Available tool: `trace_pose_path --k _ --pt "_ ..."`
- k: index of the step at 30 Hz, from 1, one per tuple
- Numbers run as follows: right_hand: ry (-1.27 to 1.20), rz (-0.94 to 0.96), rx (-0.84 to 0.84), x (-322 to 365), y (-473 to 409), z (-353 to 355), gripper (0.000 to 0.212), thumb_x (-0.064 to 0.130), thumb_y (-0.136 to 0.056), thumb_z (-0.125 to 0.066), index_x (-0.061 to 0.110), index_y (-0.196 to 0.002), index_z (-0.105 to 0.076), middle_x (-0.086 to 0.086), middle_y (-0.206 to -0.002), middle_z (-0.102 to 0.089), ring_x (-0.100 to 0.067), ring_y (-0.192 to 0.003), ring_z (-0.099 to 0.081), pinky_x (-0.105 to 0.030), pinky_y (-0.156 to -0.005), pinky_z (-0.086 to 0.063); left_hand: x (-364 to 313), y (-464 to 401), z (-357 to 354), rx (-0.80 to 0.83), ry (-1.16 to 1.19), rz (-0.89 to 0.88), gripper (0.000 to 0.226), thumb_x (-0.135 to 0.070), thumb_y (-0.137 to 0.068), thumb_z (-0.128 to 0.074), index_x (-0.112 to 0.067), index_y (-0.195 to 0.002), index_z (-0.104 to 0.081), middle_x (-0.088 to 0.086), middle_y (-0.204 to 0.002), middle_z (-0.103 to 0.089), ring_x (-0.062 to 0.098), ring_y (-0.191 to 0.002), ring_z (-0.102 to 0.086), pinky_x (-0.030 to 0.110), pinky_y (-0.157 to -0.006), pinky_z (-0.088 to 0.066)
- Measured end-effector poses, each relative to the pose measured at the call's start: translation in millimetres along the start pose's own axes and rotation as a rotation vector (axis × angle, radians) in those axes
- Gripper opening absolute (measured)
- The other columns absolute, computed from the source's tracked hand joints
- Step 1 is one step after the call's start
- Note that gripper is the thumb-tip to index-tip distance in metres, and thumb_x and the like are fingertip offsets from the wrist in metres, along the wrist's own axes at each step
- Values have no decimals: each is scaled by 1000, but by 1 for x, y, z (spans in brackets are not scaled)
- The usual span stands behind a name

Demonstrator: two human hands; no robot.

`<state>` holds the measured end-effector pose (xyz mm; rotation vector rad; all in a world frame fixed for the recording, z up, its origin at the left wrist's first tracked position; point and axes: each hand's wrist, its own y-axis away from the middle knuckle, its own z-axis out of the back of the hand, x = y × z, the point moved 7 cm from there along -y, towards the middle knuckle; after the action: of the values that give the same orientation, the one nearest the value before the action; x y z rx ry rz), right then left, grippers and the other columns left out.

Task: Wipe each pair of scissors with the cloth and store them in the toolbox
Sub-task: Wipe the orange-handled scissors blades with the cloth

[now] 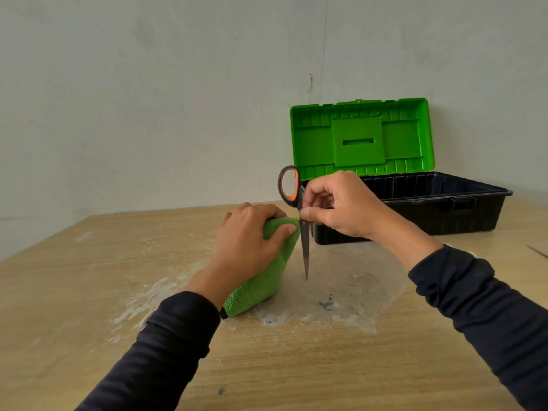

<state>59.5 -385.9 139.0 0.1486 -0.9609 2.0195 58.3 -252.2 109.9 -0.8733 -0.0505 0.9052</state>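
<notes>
My right hand [341,204] grips a pair of scissors [304,247] by the handle end, blades together and pointing straight down above the table. One black and orange handle loop sticks up above my fingers. My left hand [246,244] holds a green cloth [267,277] bunched up, its top edge touching the left side of the blades near the pivot. Behind my right hand stands the toolbox [444,212], a black tub with its green lid upright and open. The tub's inside is mostly hidden from here.
The wooden table [89,292] has white smears and a shiny patch under the scissors. A thin metal tip [538,251], perhaps another blade, pokes in at the right edge. A pale wall stands close behind the table.
</notes>
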Motion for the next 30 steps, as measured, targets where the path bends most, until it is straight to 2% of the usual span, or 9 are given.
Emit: trace_pose_path --k 3,6,12,14,18,21,24,27,30 --pt "-14 -9 -9 -3 1 4 16 8 -76 -72 18 -66 -63 4 -65 -64 -7 -59 -58 -22 -61 -50 6 0 -1 15 40 20 17 -43 -83 -58 -27 -84 -66 -13 -77 -63 19 -82 -59 44 -83 -46" --pt "-33 -26 -24 -8 1 6 16 8 -76 -71 17 -66 -63 2 -64 -63 -8 -59 -57 -27 -62 -51 10 0 -1 29 82 38 23 -46 -79 -55 -27 -83 -66 -12 -76 -65 17 -79 -61 41 -80 -48" --pt "-78 -69 -63 -20 1 15 16 7 -77 -70 15 -66 -62 0 -62 -61 -13 -57 -58 -30 -61 -51 19 -2 5 44 137 87 11 -31 -84 -64 -21 -83 -69 -10 -74 -65 6 -72 -60 13 -60 -42" --pt "-81 -70 -68 -21 1 15 15 9 -77 -70 16 -65 -62 0 -61 -61 -11 -57 -58 -27 -60 -51 21 -2 6 48 154 101 9 -30 -83 -64 -22 -81 -68 -13 -73 -64 -1 -71 -57 6 -57 -39" --pt "-109 -105 -62 -25 0 11 12 11 -76 -71 14 -67 -64 2 -60 -62 -2 -53 -57 -18 -56 -47 21 -2 7 45 167 99 8 -27 -84 -64 -20 -83 -69 -10 -76 -66 -3 -73 -57 8 -60 -39" --pt "-162 -147 -86 -29 0 12 11 13 -76 -72 9 -80 -62 -3 -66 -67 -13 -61 -64 -31 -66 -53 25 -3 10 27 185 107 5 -25 -84 -64 -23 -80 -67 -9 -77 -66 -2 -73 -57 6 -60 -39" --pt "-192 -100 -248 -23 1 20 31 12 -76 -73 17 -85 -45 -6 -74 -67 -25 -65 -68 -34 -66 -56 34 -3 11 17 226 141 6 -25 -85 -64 -24 -80 -67 -5 -79 -69 10 -77 -63 24 -68 -48" --pt "39 74 -394 -7 5 26 38 9 -73 -75 15 -93 -44 0 -80 -56 -18 -60 -63 -31 -59 -56 39 -3 14 -3 236 165 7 -25 -85 -64 -22 -82 -69 -5 -79 -69 14 -78 -64 31 -70 -51" --pt "346 212 -357 3 6 19 48 11 -74 -74 17 -116 -53 -2 -96 -45 -18 -65 -56 -35 -55 -55 42 -4 15 -7 234 175 7 -26 -85 -64 -21 -84 -70 -4 -80 -69 13 -78 -63 28 -69 -50"
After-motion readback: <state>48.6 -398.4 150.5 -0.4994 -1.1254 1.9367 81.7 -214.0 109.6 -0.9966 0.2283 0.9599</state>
